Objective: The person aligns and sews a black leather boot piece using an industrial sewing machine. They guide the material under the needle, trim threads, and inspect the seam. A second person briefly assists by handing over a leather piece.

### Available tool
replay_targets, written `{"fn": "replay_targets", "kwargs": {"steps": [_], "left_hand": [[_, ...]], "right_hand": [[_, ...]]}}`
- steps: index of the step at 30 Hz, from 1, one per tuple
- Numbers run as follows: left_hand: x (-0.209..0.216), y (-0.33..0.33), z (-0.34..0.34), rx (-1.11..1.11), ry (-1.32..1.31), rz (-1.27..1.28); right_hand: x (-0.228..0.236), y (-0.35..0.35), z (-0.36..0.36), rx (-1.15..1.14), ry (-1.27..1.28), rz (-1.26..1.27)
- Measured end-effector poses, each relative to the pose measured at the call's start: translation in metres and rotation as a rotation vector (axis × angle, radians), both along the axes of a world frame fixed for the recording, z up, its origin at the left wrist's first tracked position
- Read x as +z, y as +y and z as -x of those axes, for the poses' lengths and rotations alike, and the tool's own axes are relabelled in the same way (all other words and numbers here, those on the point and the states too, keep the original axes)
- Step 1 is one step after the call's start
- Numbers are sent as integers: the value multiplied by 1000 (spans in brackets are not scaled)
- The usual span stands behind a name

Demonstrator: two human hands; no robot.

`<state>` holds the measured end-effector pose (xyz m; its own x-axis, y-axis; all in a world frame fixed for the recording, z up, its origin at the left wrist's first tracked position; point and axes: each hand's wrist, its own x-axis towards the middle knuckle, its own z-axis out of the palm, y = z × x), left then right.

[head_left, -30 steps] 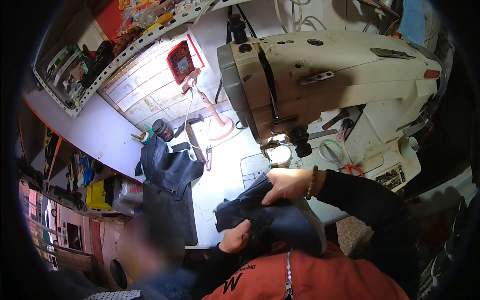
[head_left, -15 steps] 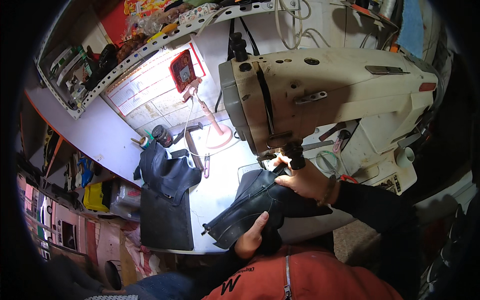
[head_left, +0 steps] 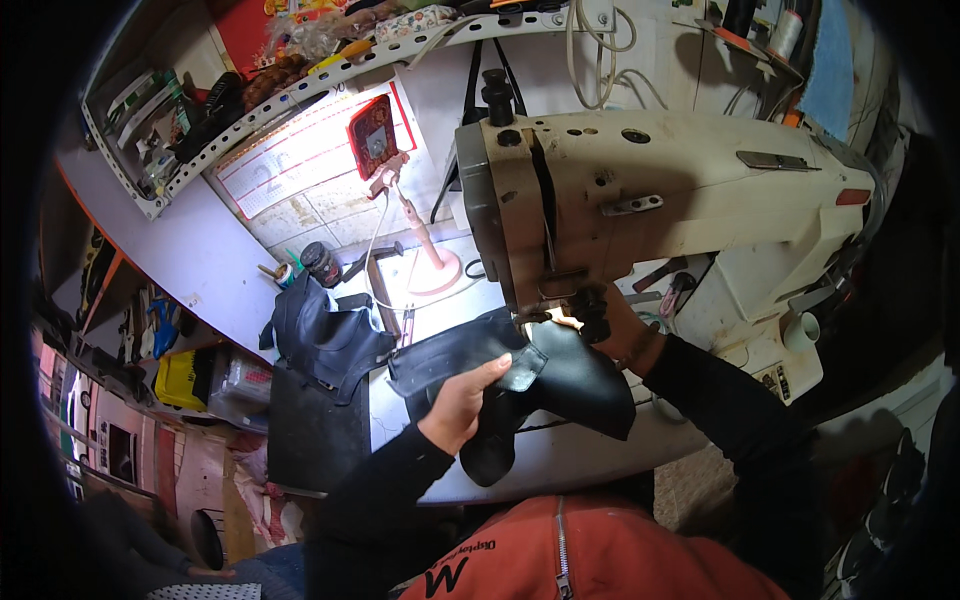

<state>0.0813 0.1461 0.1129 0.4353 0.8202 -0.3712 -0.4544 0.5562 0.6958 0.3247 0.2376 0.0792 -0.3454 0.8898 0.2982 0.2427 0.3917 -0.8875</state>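
Observation:
A black leather boot upper (head_left: 590, 385) lies spread under the needle end of a large cream sewing machine (head_left: 690, 185). My left hand (head_left: 462, 402) is closed on its left part, thumb on top beside a stitched, shiny patch. Behind the machine's needle end, my right hand (head_left: 630, 338) is at the upper's far right side; its fingers are hidden by the machine. A small light glows at the needle. To the left, a second black leather upper (head_left: 325, 335) rests partly over a dark flat board (head_left: 310, 430).
A pink stand (head_left: 432, 265) holding a red phone-like device is behind the work. Near it are a dark jar (head_left: 320, 265) and a hammer (head_left: 372, 260). A perforated metal shelf edge (head_left: 300, 100) runs above. Thread spools (head_left: 787, 35) stand at top right.
The leather upper has been turned and shifted under the needle end. My left hand has moved up and left onto its top; my right hand has slid right, behind the machine head.

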Motion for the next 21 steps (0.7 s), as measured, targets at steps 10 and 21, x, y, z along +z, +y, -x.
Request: {"fn": "replay_targets", "kwargs": {"steps": [10, 21], "left_hand": [[19, 14, -7, -116, -4, 220], [12, 5, -6, -37, 29, 152]], "right_hand": [[16, -48, -6, -231, 66, -119], [28, -47, 4, -184, 46, -45]]}}
